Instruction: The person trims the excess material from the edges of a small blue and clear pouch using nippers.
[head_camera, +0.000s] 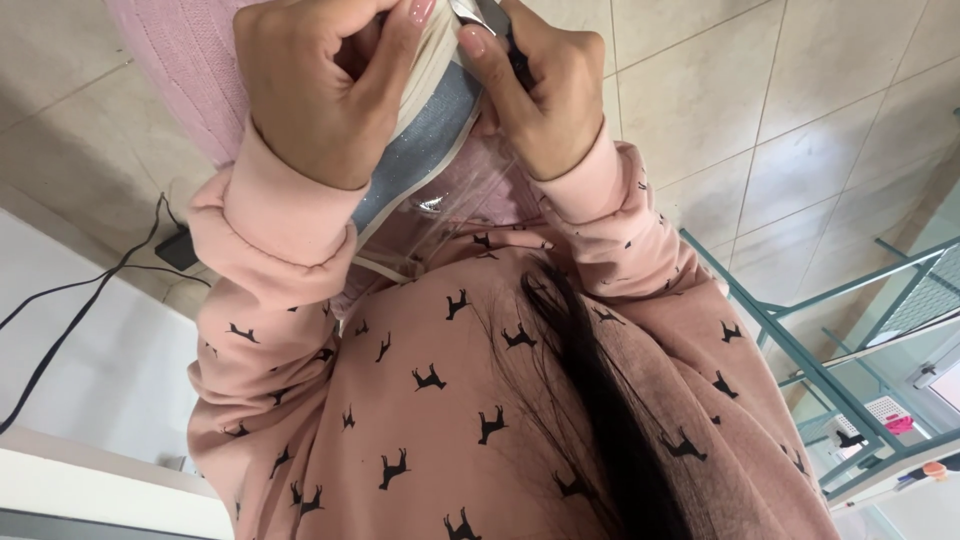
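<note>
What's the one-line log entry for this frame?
left hand: pinching grey-and-cream fabric piece | right hand: pinching its top edge | below: tiled floor

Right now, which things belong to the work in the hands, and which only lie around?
In hand:
left hand
right hand
grey and cream fabric piece, gripped by both
pink knitted cloth, behind it

Lying about:
black cable
black adapter
green metal frame
tiled floor

Both hands met at the top of the view, on one piece of fabric.
The left hand (325, 85) lay left of the right hand (540, 85), the fabric (425, 140) between them; a cable (70, 330) ran far left, a metal rack (850, 380) far right.
</note>
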